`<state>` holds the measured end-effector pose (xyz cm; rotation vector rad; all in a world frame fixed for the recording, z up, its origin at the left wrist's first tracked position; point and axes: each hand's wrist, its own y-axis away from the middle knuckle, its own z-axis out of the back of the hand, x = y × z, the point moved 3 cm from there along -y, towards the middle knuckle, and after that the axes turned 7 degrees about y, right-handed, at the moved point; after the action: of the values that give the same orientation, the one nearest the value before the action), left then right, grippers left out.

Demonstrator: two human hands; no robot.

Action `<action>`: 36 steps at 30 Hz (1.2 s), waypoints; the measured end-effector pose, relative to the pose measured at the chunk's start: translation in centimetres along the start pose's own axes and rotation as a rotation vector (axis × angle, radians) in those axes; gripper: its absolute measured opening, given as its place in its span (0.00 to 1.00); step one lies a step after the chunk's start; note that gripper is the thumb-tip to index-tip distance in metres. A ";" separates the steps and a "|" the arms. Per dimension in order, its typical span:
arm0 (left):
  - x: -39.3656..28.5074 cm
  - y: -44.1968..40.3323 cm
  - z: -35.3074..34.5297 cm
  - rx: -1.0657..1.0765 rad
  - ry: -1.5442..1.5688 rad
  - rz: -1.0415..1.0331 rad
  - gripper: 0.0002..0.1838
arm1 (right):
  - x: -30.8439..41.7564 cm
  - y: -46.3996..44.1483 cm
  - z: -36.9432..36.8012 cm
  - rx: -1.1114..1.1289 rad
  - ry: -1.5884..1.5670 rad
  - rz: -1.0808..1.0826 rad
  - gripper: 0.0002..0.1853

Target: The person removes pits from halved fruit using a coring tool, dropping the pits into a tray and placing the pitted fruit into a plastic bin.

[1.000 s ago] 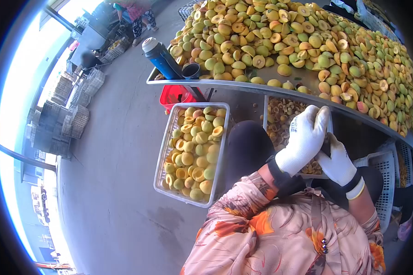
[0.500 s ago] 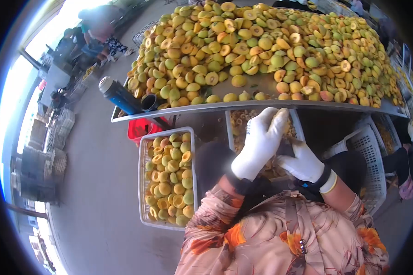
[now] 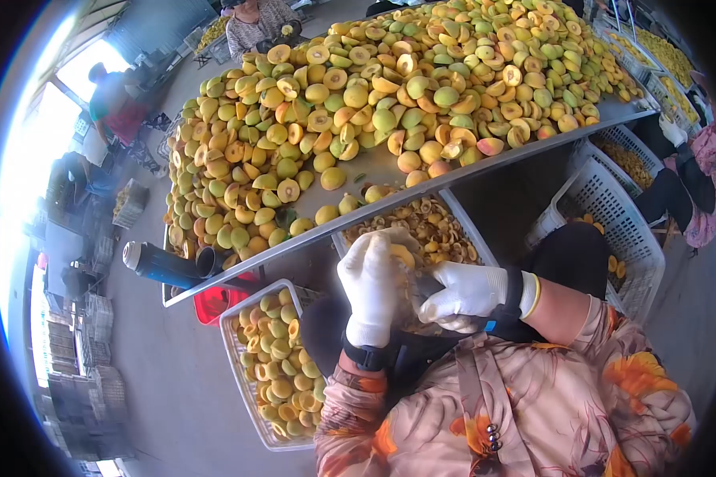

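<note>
Workshop floor point(image 3: 175, 381): grey and bright, running off to my left past the metal table point(image 3: 380, 167).
Heap: fruit halves point(image 3: 445, 95) piled on the table, many showing hollow centres.
Yellow fruit piece point(image 3: 403, 254): at the left hand's fingertips, just in front of the table edge.
Left hand point(image 3: 368, 278): gloved, fingers together, clamped on that piece; a firm but light pinch should spare the flesh.
Right hand point(image 3: 469, 292): gloved, fingers curled, near the left; I can't tell whether they grip anything, as the gap between is dark and blurred.
Finger room: I'd tuck the left fingertips out of the right hand's line and steady both wrists.
Low crate point(image 3: 471, 228): beneath and beyond the hands, full of brownish bits; working above it looks tidiest.
White crate point(image 3: 232, 350): beside the left knee point(image 3: 326, 322), holding more halves, a short reach away.
</note>
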<state>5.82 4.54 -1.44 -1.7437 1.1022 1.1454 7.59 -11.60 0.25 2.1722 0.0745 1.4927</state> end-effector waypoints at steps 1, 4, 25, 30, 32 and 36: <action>0.0 -0.2 -0.1 0.013 -0.033 -0.033 0.23 | 0.1 -0.1 0.3 -0.035 0.084 0.031 0.07; -0.1 -0.1 -0.6 -0.037 -0.139 -0.100 0.21 | -0.1 -0.5 1.3 -0.109 0.269 0.067 0.10; 0.5 -1.2 -1.9 0.282 0.134 0.131 0.29 | -1.9 -0.5 1.7 0.472 -0.446 0.006 0.09; 0.4 -1.1 -2.0 0.258 0.207 0.214 0.35 | -3.4 -2.4 1.2 0.694 -0.684 0.108 0.07; -0.3 -1.1 -2.0 0.175 0.256 0.253 0.38 | -3.1 -2.8 1.0 0.683 -0.693 0.131 0.07; -1.7 -0.4 0.0 0.130 0.212 0.280 0.39 | -2.3 -3.8 -0.2 0.682 -0.602 0.055 0.09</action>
<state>5.79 5.05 0.26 -1.6739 1.5539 1.0402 7.38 -8.97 -3.32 3.1008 0.3600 0.8351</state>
